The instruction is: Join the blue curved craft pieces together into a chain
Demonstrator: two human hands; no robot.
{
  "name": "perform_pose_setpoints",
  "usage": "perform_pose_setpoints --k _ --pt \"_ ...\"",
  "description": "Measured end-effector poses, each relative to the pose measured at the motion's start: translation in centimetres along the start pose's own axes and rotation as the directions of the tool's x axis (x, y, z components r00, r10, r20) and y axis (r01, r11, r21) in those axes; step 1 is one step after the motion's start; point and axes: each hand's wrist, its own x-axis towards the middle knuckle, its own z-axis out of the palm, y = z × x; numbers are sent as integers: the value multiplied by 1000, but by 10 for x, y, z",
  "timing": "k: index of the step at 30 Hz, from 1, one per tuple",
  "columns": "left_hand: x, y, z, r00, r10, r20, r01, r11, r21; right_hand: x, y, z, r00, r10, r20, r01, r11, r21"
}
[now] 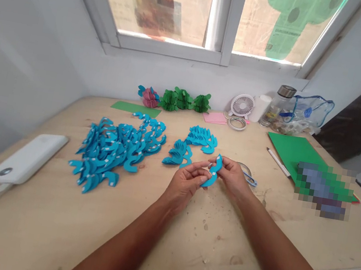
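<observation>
Left hand (186, 180) is pinching the lower part of a wavy blue paper cutout (209, 181); right hand (234, 176) is gripping its upper end (both closed on it), over the wooden table (217, 244). Supporting both ends and pressing lightly around the white squares (213, 173) would probably be keeping it from creasing.

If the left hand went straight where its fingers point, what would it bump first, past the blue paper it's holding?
Probably the right hand, just beyond the blue paper; depth is unclear.
</observation>
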Motion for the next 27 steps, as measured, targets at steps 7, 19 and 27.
perform_pose_setpoints --k 7,19,27 --pt "-1 3 2 999 -31 -19 30 999 -28 -1 -5 1 994 -113 14 114 989 -96" --pt "2 -6 0 1000 6 6 -6 993 118 4 8 -7 990 -141 0 138 969 -204" --pt "4 -10 -3 999 16 31 -19 994 105 2 2 -5 994 -104 -19 99 980 -174"
